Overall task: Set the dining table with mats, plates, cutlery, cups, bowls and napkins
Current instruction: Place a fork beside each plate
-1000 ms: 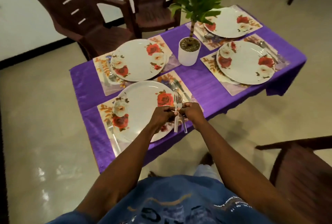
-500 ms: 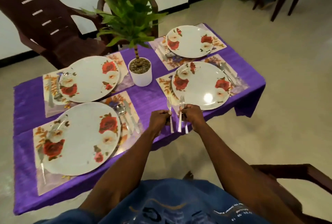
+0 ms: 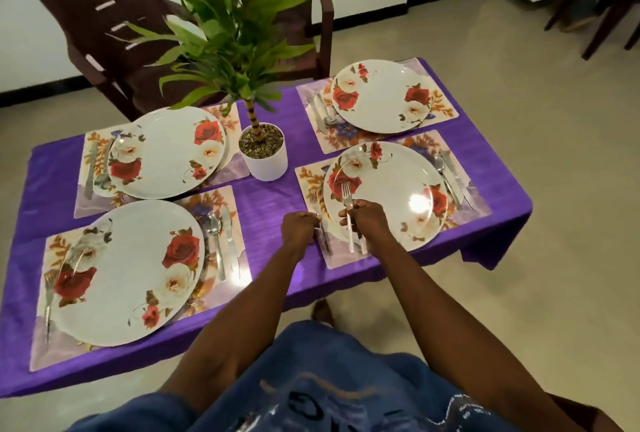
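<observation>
Purple tablecloth (image 3: 270, 199) covers the table and carries four floral placemats, each with a rose-pattern plate. On the near-right placemat (image 3: 311, 186), the left hand (image 3: 299, 229) curls around a fork (image 3: 323, 237) beside the plate (image 3: 391, 189). The right hand (image 3: 367, 218) grips two forks (image 3: 347, 196), tines over the plate.

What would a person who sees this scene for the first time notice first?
Most striking is the purple tablecloth bearing four round white plates with red roses, one on each floral mat, such as the near left plate. A green plant in a white pot stands at the centre. At the near right mat, the right hand holds silver forks over the plate's rim, and the left hand grips another.
</observation>
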### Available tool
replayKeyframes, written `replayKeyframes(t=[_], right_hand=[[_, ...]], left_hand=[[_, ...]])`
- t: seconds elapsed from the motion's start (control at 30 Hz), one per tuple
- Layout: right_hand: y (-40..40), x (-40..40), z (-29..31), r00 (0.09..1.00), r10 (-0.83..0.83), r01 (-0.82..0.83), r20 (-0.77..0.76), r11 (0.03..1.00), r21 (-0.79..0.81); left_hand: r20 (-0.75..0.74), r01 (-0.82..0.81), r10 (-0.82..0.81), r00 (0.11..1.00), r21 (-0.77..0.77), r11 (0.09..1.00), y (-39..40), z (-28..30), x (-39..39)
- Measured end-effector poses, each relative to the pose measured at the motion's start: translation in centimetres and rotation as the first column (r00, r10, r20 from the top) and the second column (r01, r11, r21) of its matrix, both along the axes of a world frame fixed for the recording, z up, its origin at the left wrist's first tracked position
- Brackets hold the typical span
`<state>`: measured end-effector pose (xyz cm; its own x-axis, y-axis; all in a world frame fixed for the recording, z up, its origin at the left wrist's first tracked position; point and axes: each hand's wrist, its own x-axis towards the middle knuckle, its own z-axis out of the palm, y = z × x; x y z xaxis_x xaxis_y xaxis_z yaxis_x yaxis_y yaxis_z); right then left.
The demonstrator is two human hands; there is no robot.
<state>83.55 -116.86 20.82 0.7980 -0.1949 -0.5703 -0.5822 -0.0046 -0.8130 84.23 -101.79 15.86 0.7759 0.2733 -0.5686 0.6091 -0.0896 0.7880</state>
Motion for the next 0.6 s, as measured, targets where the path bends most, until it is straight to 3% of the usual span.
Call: replayKeyframes(t=[0.17,0.6], right_hand=[[-2.0,3.6,-0.4,0.999,0.042,-0.042,-0.009,0.995,-0.092],[-3.8,5.4,-1.5,0.980,0.194,-0.195,-0.036,0.980,-0.027]], left_hand=[[-0.035,-0.026,0.030,0.999,0.098,0.995,-0.8,-1.2,1.0],[-0.087,-0.055,0.082,0.993,0.279,0.959,-2.0,-1.9,1.1]])
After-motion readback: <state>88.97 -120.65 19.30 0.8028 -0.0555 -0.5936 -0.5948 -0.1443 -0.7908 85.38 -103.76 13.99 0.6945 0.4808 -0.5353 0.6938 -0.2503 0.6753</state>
